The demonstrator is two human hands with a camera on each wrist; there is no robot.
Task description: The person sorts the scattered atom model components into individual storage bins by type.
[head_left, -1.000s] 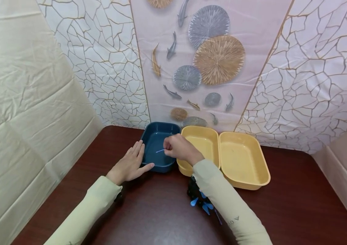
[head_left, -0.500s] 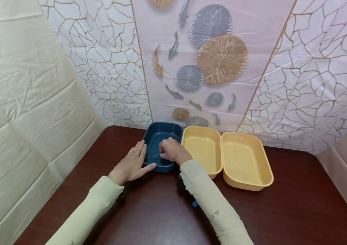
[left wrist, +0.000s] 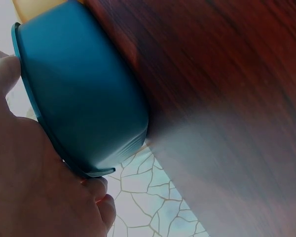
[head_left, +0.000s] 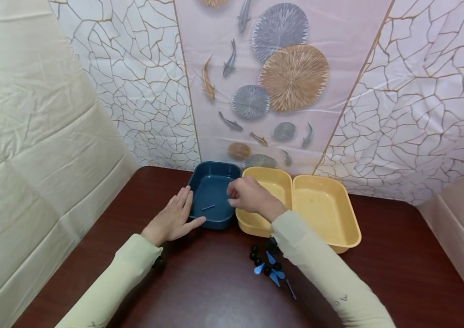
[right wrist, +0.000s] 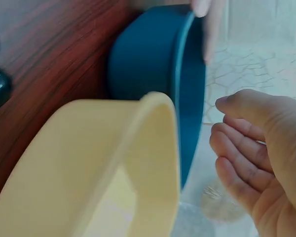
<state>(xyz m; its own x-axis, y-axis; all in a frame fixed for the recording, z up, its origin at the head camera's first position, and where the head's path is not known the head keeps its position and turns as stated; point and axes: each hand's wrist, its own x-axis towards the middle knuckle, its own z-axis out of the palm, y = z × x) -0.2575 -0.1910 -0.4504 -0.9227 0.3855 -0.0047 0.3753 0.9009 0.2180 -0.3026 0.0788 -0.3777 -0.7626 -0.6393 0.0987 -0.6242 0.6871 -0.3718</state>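
My left hand (head_left: 170,221) rests on the rim of the dark blue tray (head_left: 214,223), fingers straight along its left side and thumb at the front corner. In the left wrist view, the thumb and fingertips touch the tray's edge. Inside that tray lies a short, thin purple-blue stick (head_left: 208,207). My right hand (head_left: 252,196) hovers where the blue tray meets the first yellow tray (head_left: 252,228). The right wrist view shows its fingers (right wrist: 241,148) loosely bent, thumb apart from them, with nothing held.
A second yellow tray (head_left: 338,246) stands right of the first. On the table in front are black beads (head_left: 254,252), blue teardrop pieces (head_left: 274,278) and another thin purple stick (head_left: 291,289). A patterned cloth (head_left: 154,91) hangs behind the trays.
My right hand dipped into the blue tray, let go of the thin stick there, and has moved up and right over the yellow tray. The left hand stays on the rim.
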